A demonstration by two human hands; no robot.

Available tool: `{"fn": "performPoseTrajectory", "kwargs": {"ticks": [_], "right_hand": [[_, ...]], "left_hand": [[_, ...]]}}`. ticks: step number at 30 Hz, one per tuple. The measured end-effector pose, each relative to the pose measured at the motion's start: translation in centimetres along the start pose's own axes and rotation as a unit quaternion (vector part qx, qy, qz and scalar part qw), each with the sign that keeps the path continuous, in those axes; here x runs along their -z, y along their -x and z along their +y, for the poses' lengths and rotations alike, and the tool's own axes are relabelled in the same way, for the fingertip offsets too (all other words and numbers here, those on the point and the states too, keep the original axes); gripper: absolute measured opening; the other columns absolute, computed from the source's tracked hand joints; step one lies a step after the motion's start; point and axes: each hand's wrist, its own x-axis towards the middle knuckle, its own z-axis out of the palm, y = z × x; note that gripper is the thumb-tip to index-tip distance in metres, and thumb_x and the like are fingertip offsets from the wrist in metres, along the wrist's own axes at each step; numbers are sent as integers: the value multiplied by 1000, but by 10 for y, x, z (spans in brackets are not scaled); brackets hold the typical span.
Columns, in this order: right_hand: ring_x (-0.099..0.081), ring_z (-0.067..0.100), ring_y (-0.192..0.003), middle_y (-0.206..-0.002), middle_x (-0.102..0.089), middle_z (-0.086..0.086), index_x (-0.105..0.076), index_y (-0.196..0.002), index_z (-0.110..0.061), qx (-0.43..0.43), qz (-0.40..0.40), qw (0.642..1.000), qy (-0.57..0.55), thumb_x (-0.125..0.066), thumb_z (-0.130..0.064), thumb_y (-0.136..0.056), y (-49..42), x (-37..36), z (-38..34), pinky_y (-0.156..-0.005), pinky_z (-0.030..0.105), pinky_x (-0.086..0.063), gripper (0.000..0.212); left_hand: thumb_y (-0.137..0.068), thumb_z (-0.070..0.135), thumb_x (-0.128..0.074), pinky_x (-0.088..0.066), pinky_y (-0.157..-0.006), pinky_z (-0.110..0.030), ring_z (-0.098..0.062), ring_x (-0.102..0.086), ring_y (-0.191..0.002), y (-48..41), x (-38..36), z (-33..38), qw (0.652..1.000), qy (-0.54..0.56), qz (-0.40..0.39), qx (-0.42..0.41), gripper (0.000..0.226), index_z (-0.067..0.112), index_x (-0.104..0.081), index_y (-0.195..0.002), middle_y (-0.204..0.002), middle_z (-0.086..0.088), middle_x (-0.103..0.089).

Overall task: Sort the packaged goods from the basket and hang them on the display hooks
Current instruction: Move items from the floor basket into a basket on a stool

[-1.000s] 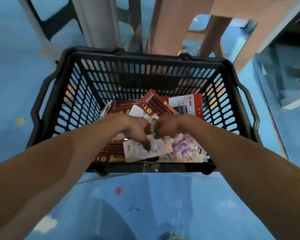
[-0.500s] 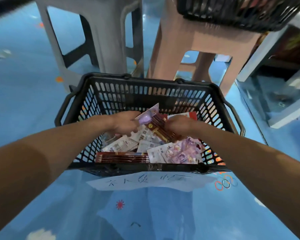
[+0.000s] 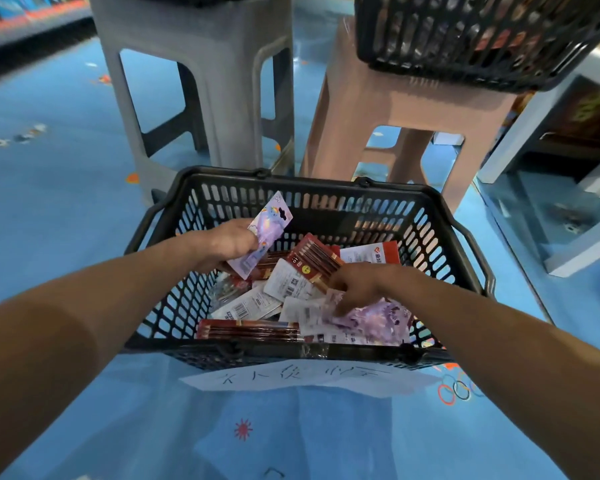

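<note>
Basket: black, slotted walls, standing on the blue floor, with loose packs filling its bottom.
Left hand: clamped on 1 purple pack, thumb on its printed face, fingers behind it.
Purple pack: tilted, top end toward the far wall, held above the other goods at the basket's left side (a cartoon pony shows on the front).
Right hand: inside the basket at the near right, fingers bent down onto the purple heap; I cannot tell whether they grip anything.
Purple heap: several like packs lying flat in the near right corner.
Red packs: 1 lies slanted mid-basket, just beside the right hand; another lies along the near wall.
White packs: barcode side up, between the 2 hands.
Card: red and white, by the far right wall.
Note: handwritten paper on the basket's near outer wall.
Grey stool: behind the basket, left.
Pink stool: behind, right, carrying a second basket.
</note>
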Motion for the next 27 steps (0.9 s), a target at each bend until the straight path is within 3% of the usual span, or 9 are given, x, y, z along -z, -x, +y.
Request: {"fn": "performPoseTrajectory", "kwargs": {"ticks": [3, 7, 9, 11, 14, 18, 20, 23, 27], "right_hand": [[-57, 14, -100, -109, -57, -7, -54, -110, -32, 10, 8, 989, -146, -64, -37, -98, 1, 5, 7, -91, 38, -49, 17], [-55, 24, -125, -133, -56, -5, -48, -141, -30, 18, 41, 946, -321, -62, -30, -101, 0, 15, 6, -114, 51, -40, 42], [-56, 22, -123, -131, -60, -5, -54, -133, -28, 43, 39, 933, -356, -61, -25, -102, -2, 21, 5, -114, 51, -39, 33], [-62, 23, -118, -127, -66, 1, -60, -127, -29, 69, 45, 920, -383, -64, -19, -100, -3, 25, 1, -110, 51, -46, 29], [-65, 22, -115, -126, -66, 2, -61, -135, -26, 107, 122, 929, -334, -64, -14, -98, -7, 26, -9, -103, 43, -53, 39], [-61, 17, -119, -131, -64, 0, -62, -137, -24, 170, 165, 941, -242, -62, -16, -101, -5, 28, -23, -105, 39, -50, 37], [-60, 15, -123, -138, -63, -2, -62, -138, -26, 178, 166, 948, -205, -60, -19, -102, -5, 28, -29, -107, 39, -49, 37], [-59, 16, -126, -140, -63, -1, -63, -138, -28, 186, 178, 953, -160, -59, -23, -103, -8, 26, -36, -107, 44, -48, 36], [-59, 18, -120, -134, -63, 2, -60, -140, -28, 191, 176, 955, -141, -56, -24, -105, -6, 26, -38, -104, 45, -47, 36]], "left_hand": [[-100, -1, -40, -56, -89, -55, -37, -62, -90, 0, 3, -2, 1000, 20, 9, 14, 17, 8, -55, -101, -93, -21, -60], [-100, 2, -41, -53, -82, -47, -36, -62, -87, -1, 1, -4, 999, 29, 17, 25, 15, 8, -55, -104, -93, -20, -60], [-102, 10, -44, -54, -87, -48, -35, -66, -90, -2, 2, -5, 998, 51, 18, 26, 15, 7, -56, -109, -98, -19, -64], [-103, 33, -48, -55, -94, -49, -34, -69, -100, -6, 4, -6, 996, 77, 3, 47, 34, 9, -58, -125, -115, -15, -71], [-106, 59, -38, -59, -86, -41, -34, -72, -107, -6, 2, -4, 988, 118, -51, 80, 56, 13, -63, -128, -119, -15, -74], [-99, 73, -34, -48, -109, -47, -37, -65, -124, -5, 8, -7, 980, 142, -99, 94, 75, 13, -64, -134, -125, -18, -72], [-97, 73, -39, -51, -104, -43, -36, -66, -121, -4, 13, -8, 977, 144, -122, 94, 76, 12, -64, -134, -127, -18, -71], [-86, 69, -57, -56, -94, -39, -27, -72, -101, 3, 12, -6, 979, 87, -163, 88, 68, 14, -69, -125, -115, -13, -76], [-80, 51, -74, -49, -108, -49, -28, -71, -115, 4, 13, -12, 977, 74, -175, 97, 63, 17, -64, -132, -120, -8, -76]]}}
